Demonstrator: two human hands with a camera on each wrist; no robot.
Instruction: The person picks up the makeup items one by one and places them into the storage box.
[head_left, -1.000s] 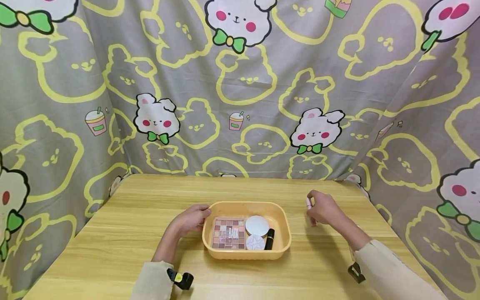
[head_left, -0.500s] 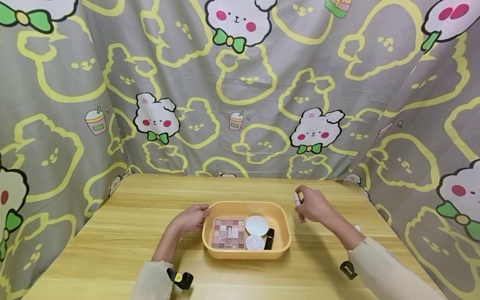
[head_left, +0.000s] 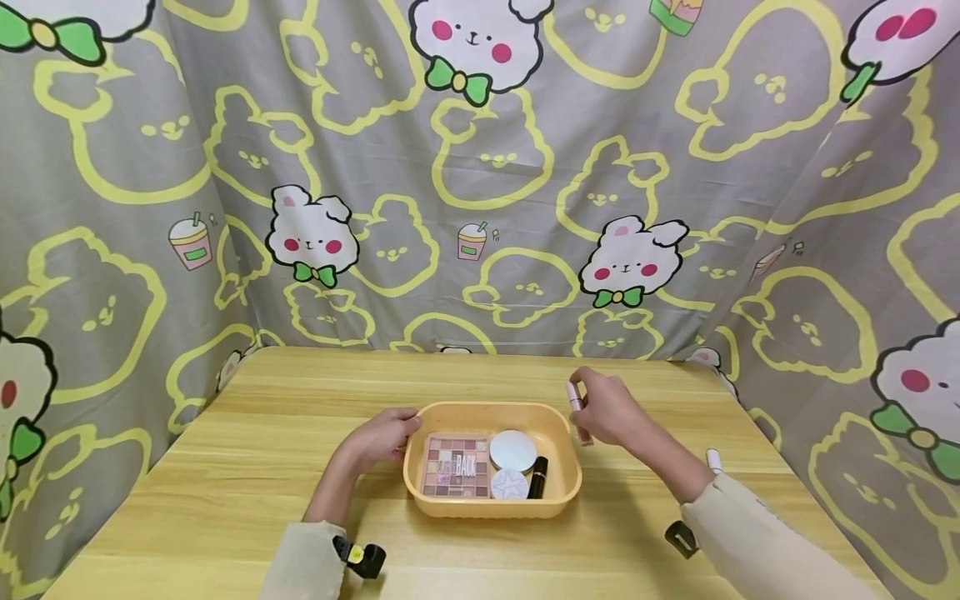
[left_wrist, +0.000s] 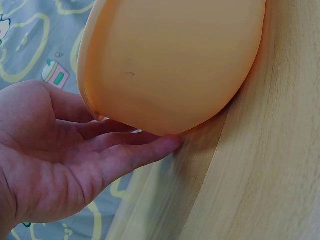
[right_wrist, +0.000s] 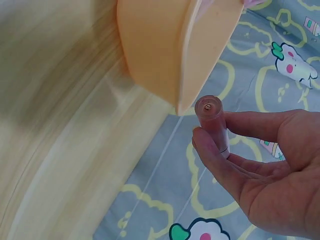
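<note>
The right hand [head_left: 611,410] has a slim tube [right_wrist: 215,126] in its fingertip grip, just beside the right end of the box [head_left: 491,507]; the left hand [head_left: 381,439] holds the box's left end, thumb at the rim. The tube could twist or slip, being round and held only by fingertips, and its clear end could knock the rim if carried too low. In the head view its long axis runs steeply: pale cap toward the surface's [head_left: 225,467] far edge, leaning left, clear end toward the near edge; true tilt is hard to tell.
</note>
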